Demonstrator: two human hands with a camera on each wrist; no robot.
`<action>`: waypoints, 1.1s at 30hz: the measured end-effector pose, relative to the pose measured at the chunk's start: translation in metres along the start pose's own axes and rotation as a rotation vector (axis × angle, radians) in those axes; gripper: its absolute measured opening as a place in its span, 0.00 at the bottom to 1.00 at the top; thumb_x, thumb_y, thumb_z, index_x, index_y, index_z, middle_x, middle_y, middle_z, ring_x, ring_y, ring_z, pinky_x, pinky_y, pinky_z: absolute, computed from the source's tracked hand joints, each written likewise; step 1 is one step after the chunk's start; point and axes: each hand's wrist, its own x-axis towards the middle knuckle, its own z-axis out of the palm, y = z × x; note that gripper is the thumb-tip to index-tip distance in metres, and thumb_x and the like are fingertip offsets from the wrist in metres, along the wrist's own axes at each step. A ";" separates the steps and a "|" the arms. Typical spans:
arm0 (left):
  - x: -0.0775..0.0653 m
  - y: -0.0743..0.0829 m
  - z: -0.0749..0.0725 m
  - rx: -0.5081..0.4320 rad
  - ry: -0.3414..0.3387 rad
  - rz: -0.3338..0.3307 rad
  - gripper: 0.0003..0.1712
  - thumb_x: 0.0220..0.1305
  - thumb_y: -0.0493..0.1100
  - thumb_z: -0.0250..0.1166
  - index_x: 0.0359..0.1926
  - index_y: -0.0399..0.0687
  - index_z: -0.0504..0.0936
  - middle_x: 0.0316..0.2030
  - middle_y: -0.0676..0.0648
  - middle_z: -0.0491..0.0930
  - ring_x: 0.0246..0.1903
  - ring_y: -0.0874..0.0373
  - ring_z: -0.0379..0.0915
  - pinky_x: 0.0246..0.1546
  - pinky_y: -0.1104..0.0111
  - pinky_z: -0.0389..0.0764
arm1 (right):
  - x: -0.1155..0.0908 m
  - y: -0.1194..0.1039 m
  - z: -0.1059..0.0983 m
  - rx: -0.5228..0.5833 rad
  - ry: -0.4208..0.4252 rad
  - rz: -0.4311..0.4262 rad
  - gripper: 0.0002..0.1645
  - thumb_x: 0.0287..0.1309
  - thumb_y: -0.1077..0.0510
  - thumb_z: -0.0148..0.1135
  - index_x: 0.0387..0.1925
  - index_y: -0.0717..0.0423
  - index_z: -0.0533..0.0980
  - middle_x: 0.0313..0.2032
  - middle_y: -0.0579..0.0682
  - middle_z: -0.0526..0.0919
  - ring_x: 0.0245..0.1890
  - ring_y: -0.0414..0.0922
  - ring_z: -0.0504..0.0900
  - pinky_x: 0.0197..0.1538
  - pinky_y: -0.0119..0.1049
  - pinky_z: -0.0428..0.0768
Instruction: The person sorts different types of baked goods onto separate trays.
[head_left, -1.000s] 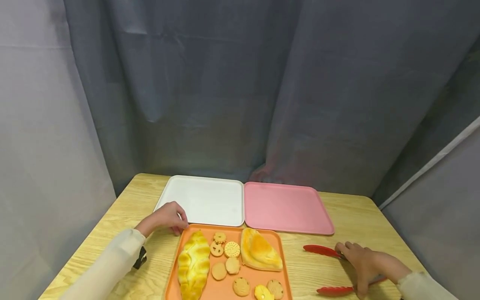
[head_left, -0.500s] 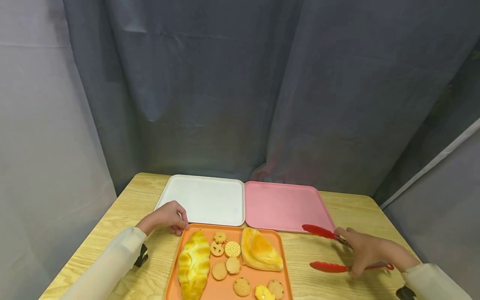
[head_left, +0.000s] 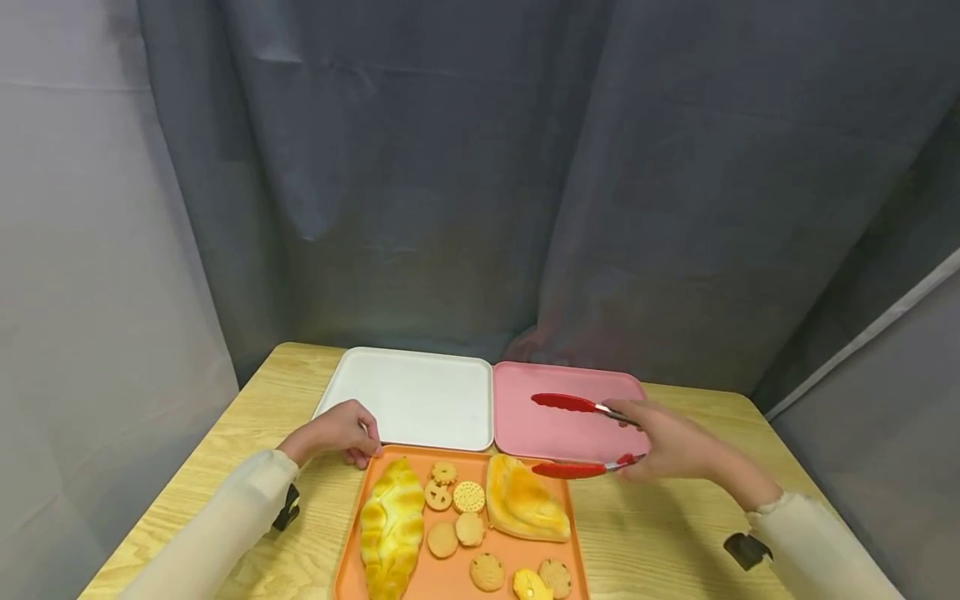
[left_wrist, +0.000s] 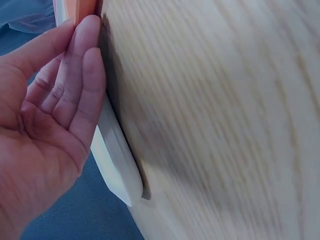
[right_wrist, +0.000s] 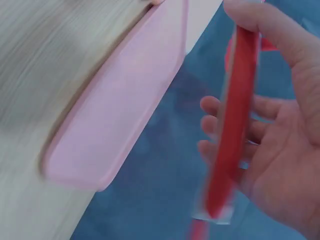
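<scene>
My left hand (head_left: 339,432) pinches the far left corner of an orange tray (head_left: 450,579); the left wrist view shows thumb and fingertips at the orange edge (left_wrist: 86,7). On this tray lie a long braided bread (head_left: 392,529), a triangular pastry (head_left: 525,502) and several cookies (head_left: 468,497). Red-tipped tongs (head_left: 566,403) are in my right hand (head_left: 669,443), arms spread apart and nothing between the tips. They hang over the pink tray (head_left: 513,429) and its near edge. In the right wrist view, thumb and fingers hold the red tongs handle (right_wrist: 232,120).
A white tray (head_left: 416,400) stands behind the orange one, side by side with the pink tray. The wooden table (head_left: 637,550) extends to both sides. Grey curtains (head_left: 420,167) close off the back and sides.
The right hand has raised the tongs off the table and moved them left and away from me, to over the pink tray. The left hand stays at the orange tray's corner.
</scene>
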 end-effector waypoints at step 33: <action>0.007 0.008 -0.002 0.046 -0.037 -0.047 0.07 0.57 0.34 0.72 0.25 0.37 0.85 0.19 0.45 0.85 0.17 0.60 0.81 0.23 0.68 0.84 | 0.091 -0.081 0.056 -0.226 -0.046 -0.169 0.36 0.46 0.36 0.78 0.52 0.53 0.84 0.38 0.45 0.88 0.36 0.42 0.79 0.35 0.34 0.79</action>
